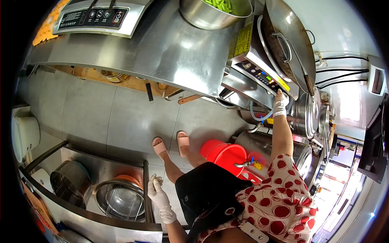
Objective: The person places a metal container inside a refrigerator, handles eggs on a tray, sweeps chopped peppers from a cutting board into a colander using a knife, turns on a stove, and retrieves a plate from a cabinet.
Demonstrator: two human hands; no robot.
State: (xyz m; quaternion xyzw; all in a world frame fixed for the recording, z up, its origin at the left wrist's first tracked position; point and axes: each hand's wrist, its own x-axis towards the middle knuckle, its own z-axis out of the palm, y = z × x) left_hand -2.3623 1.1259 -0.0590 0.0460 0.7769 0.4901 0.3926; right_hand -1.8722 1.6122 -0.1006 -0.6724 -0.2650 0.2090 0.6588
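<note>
My right hand (281, 104), in a white glove, reaches to the lower right end of the induction cooker's lit control panel (259, 77). Its fingers are closed at a small dark knob there, which they partly cover. On that cooker rests a large wok (298, 36), with a long-handled ladle (302, 65) lying across it. My left hand (159, 194), also gloved, hangs low beside the rim of a steel sink-like unit (146, 178). Its fingers are loosely bent and nothing shows in them.
A steel bowl of cut green vegetables (214, 16) stands on the steel counter (162, 48). Red buckets (227, 156) sit on the floor near my legs, beside large steel pots (306, 113). A mesh strainer (123, 202) lies in the unit at left. A wooden handle (189, 99) sticks out below the counter.
</note>
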